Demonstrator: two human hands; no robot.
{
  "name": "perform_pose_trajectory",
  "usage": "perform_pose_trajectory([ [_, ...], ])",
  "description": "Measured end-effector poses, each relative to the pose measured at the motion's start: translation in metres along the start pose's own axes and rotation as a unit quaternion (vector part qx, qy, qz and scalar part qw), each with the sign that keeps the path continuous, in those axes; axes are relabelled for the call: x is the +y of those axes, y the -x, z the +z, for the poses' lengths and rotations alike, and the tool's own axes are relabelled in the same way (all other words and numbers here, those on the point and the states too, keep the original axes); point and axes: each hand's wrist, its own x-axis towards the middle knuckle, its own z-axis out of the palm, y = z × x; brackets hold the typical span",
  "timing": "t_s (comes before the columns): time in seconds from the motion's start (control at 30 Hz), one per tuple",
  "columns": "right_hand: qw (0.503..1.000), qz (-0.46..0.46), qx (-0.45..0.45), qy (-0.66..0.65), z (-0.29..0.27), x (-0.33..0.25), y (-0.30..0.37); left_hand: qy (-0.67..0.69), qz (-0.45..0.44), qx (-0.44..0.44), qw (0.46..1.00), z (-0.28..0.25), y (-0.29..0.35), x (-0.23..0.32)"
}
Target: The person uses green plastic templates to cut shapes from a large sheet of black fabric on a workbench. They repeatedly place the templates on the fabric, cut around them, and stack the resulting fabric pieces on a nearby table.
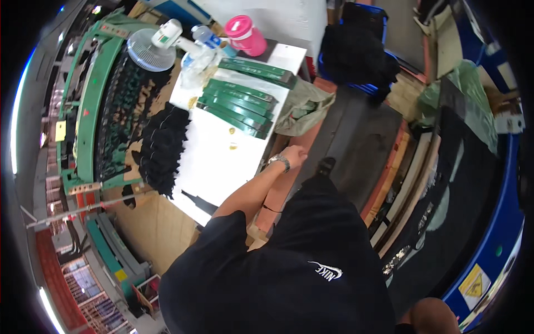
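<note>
L hand (293, 156) curled by flat white tabletop (214, 170), couldn't tell if grip was together; R hand unseen. Black fuzzy fabric pcs (166, 147) lay stacked, 9 o'clock; amt left unclear.

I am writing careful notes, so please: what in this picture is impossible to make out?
All in the head view:
Left hand: turned and curled, it hides whether it holds anything.
Right hand: out of view, apparently beyond the lower edge.
Blue crate: inside hidden by black cloth.
Person at upper right: upper body cut off by the top edge.
</note>
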Motion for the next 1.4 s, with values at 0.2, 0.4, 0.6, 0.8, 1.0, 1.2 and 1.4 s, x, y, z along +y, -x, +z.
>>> perform_pose_trajectory([
  [0.2, 0.997, 0.043, -0.030, -0.061, 0.010, 0.030, -0.019, 0.213, -0.165, 0.022, 0.963, 0.017, 0.042, -0.061],
  [0.4, 0.990, 0.063, -0.038, -0.122, 0.011, 0.064, -0.024, 0.208, -0.145, -0.022, 0.967, 0.013, 0.078, -0.070],
  [0.6, 0.986, 0.100, -0.036, -0.130, 0.023, 0.075, -0.031, 0.217, -0.073, 0.009, 0.973, -0.054, 0.051, -0.094],
  [0.8, 0.987, 0.139, -0.001, -0.086, 0.045, 0.075, -0.053, 0.082, -0.070, 0.043, 0.993, -0.163, -0.036, -0.118],
  [1.0, 0.980, 0.190, 0.041, -0.043, 0.096, 0.058, -0.097, 0.124, -0.025, 0.078, 0.989, -0.254, -0.132, -0.157],
  [1.2, 0.972, 0.215, 0.071, -0.061, 0.135, 0.064, -0.128, 0.087, -0.058, 0.076, 0.992, -0.313, -0.176, -0.200],
  [1.4, 0.965, 0.233, 0.088, -0.088, 0.159, 0.052, -0.165, -0.058, -0.024, 0.007, 0.998, -0.334, -0.190, -0.202],
])
